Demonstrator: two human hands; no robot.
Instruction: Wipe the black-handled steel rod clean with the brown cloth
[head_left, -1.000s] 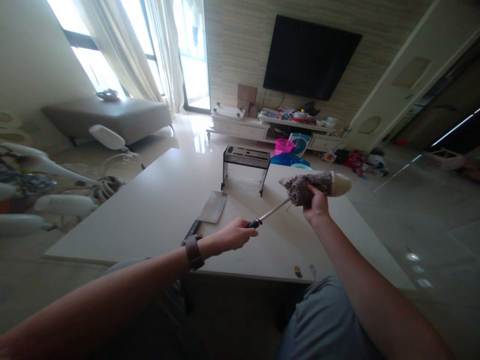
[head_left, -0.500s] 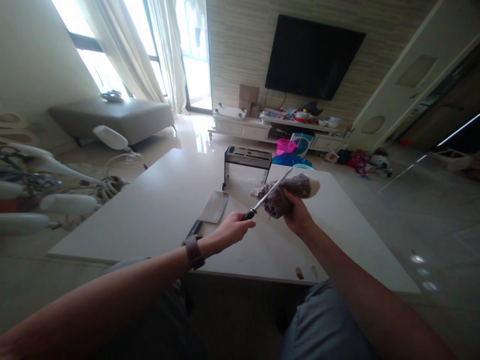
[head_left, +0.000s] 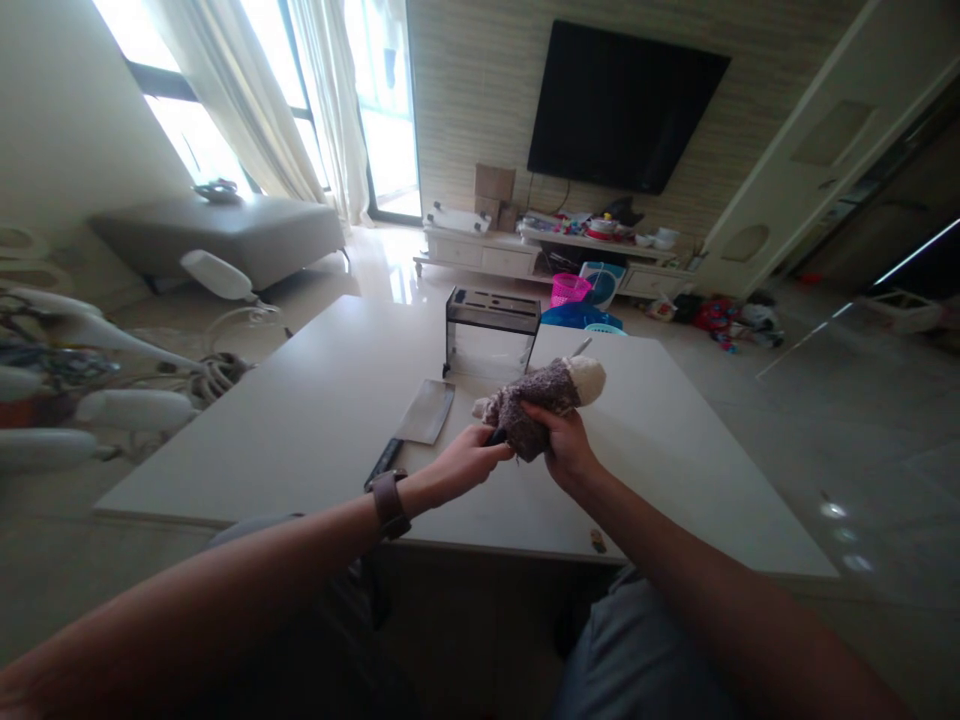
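Note:
My left hand (head_left: 471,456) is closed round the black handle of a sharpening steel (head_left: 582,346). Most of its rod is hidden behind a bunched brown-and-white cloth (head_left: 551,388); only the tip shows past it. The cloth is gripped by my right hand (head_left: 568,445), thumb on top, and lies against the rod close to the handle. Left of my hands, a cleaver (head_left: 426,412) with a black handle rests flat on the white table (head_left: 337,400). Beyond the cloth stands a knife block (head_left: 493,330) with clear sides and a slotted dark top.
A small yellowish item (head_left: 598,540) lies at the table's near edge. Past the far edge are a pink basket (head_left: 570,290) and blue plastic things (head_left: 581,317). White lamp shades (head_left: 217,275) stand to the left. A low cabinet (head_left: 510,262) runs below the television (head_left: 628,105).
My right hand has moved the cloth left and toward me, over the steel's rod, which was in plain view before. My left hand has stayed nearly in place.

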